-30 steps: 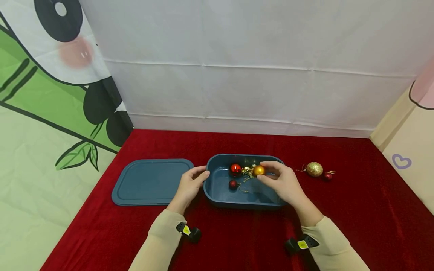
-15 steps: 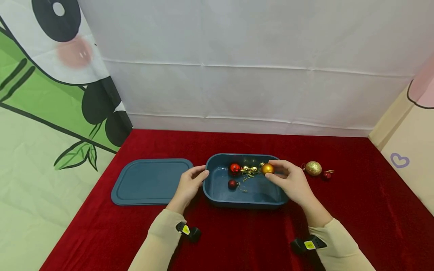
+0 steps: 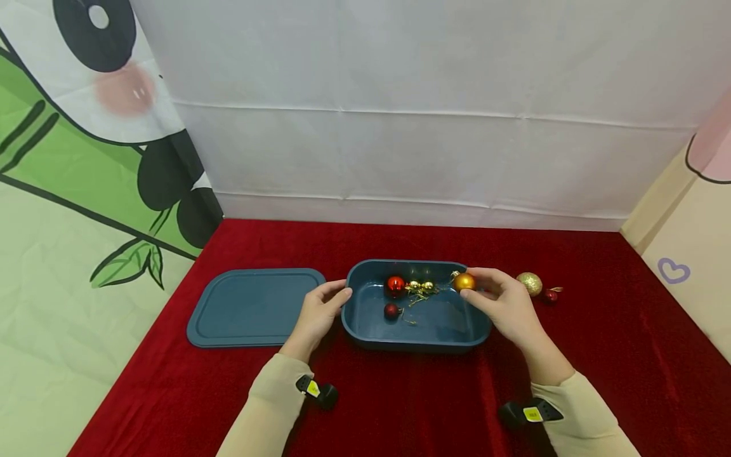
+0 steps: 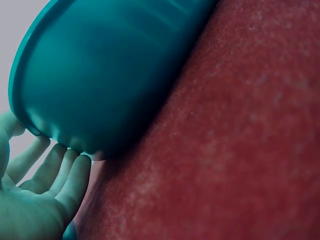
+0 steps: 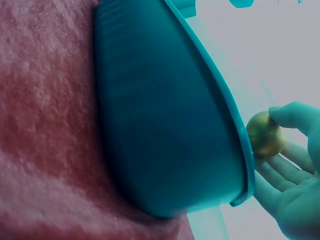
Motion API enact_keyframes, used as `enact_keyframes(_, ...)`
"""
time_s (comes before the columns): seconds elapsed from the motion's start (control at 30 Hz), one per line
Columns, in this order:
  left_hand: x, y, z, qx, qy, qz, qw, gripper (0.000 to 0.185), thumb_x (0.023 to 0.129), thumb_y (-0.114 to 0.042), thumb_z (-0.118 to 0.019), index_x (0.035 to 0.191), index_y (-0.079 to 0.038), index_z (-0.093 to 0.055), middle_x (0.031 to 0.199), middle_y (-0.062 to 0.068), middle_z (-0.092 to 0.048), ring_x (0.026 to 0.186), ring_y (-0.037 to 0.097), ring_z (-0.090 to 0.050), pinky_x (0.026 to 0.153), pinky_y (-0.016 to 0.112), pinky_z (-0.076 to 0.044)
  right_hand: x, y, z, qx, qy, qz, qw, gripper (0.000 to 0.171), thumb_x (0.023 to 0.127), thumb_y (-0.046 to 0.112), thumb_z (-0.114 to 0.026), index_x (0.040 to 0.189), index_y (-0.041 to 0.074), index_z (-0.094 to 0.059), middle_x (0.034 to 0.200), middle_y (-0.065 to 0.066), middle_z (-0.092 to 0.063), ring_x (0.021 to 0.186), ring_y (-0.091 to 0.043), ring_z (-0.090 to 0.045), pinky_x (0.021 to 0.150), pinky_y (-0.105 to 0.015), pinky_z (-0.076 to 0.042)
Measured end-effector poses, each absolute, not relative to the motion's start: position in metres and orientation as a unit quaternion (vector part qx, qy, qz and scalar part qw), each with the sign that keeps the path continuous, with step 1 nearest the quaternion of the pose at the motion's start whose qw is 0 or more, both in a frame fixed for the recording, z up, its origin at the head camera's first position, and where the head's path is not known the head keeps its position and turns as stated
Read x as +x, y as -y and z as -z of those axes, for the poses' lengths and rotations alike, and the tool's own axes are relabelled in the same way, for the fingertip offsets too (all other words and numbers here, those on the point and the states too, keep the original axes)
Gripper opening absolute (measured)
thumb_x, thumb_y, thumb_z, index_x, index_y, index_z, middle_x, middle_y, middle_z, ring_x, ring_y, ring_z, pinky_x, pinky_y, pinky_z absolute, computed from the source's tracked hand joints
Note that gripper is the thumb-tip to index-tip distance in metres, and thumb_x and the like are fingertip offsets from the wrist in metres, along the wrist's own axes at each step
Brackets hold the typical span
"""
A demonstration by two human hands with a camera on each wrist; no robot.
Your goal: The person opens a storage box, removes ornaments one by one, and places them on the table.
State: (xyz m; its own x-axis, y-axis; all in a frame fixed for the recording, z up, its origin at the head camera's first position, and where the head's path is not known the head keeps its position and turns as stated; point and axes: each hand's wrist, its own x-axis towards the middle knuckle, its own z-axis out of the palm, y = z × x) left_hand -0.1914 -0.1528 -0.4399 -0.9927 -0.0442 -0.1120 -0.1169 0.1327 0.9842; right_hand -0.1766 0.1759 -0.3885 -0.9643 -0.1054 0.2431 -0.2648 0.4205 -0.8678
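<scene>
The left hand [image 3: 317,313] rested with relaxed fingers against the blue tub's [image 3: 365,317] near-left rim. The right hand [image 3: 502,304] pinched a gold bauble [image 3: 464,282] over the tub's far-right rim, seemingly lifting it out; setting it beside the glitter bauble [image 3: 530,283] would follow.

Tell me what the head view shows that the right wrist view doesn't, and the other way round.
Only the head view shows the inside of the blue container with a red bauble and a small dark red bauble, the lid lying to its left, the left hand at its left rim, and a glittery gold bauble on the red cloth. Only the right wrist view shows the container's outer wall from below. Both show the right hand holding the gold bauble at the right rim.
</scene>
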Motion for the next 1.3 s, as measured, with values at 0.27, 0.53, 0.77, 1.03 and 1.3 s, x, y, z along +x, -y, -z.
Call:
enact_keyframes(0.27, -0.191, 0.152, 0.439, -0.051, -0.745, -0.664, 0.033, 0.044, 0.092, -0.027, -0.062, 0.129, -0.005, -0.057, 0.120, 0.012, -0.060, 0.105, 0.025, -0.060, 0.080, 0.026, -0.053, -0.175, -0.188, 0.385, 0.111, 0.832, -0.538, 0.082, 0.041, 0.086, 0.010, -0.069, 0.122, -0.005, -0.057, 0.115, -0.026, -0.062, 0.088, 0.010, -0.058, 0.076, -0.010, -0.050)
enact_keyframes(0.53, -0.192, 0.153, 0.439, -0.052, -0.749, -0.660, 0.031, 0.038, 0.092, -0.025, -0.063, 0.126, -0.008, -0.060, 0.117, 0.012, -0.061, 0.101, 0.023, -0.061, 0.081, 0.028, -0.054, -0.174, -0.197, 0.381, 0.106, 0.838, -0.524, 0.110, 0.039, 0.086, 0.009, -0.069, 0.121, -0.005, -0.058, 0.113, -0.025, -0.062, 0.088, 0.010, -0.058, 0.075, -0.009, -0.050)
enact_keyframes(0.77, -0.193, 0.153, 0.439, -0.051, -0.749, -0.659, 0.034, 0.041, 0.092, -0.026, -0.063, 0.127, -0.007, -0.059, 0.120, 0.012, -0.060, 0.103, 0.023, -0.060, 0.082, 0.028, -0.053, -0.174, -0.206, 0.380, 0.070, 0.849, -0.510, 0.120, 0.043, 0.086, 0.014, -0.069, 0.125, -0.001, -0.057, 0.117, -0.022, -0.061, 0.088, 0.010, -0.056, 0.075, -0.007, -0.048)
enact_keyframes(1.03, -0.186, 0.152, 0.423, -0.057, -0.748, -0.659, 0.049, 0.040, 0.092, -0.022, -0.062, 0.128, -0.004, -0.057, 0.121, 0.015, -0.060, 0.106, 0.029, -0.059, 0.078, 0.024, -0.052, -0.176, -0.218, 0.380, 0.050, 0.846, -0.514, 0.131, 0.044, 0.087, 0.016, -0.069, 0.126, -0.001, -0.056, 0.107, 0.007, -0.064, 0.088, 0.010, -0.057, 0.075, -0.007, -0.048)
enact_keyframes(1.3, -0.177, 0.149, 0.408, -0.049, -0.755, -0.652, 0.044, 0.040, 0.093, -0.020, -0.061, 0.127, -0.001, -0.057, 0.119, 0.016, -0.060, 0.103, 0.027, -0.059, 0.078, 0.023, -0.051, -0.178, -0.232, 0.375, 0.031, 0.831, -0.540, 0.132, 0.045, 0.089, 0.017, -0.067, 0.127, -0.004, -0.053, 0.097, 0.026, -0.058, 0.085, 0.007, -0.060, 0.071, -0.010, -0.051)
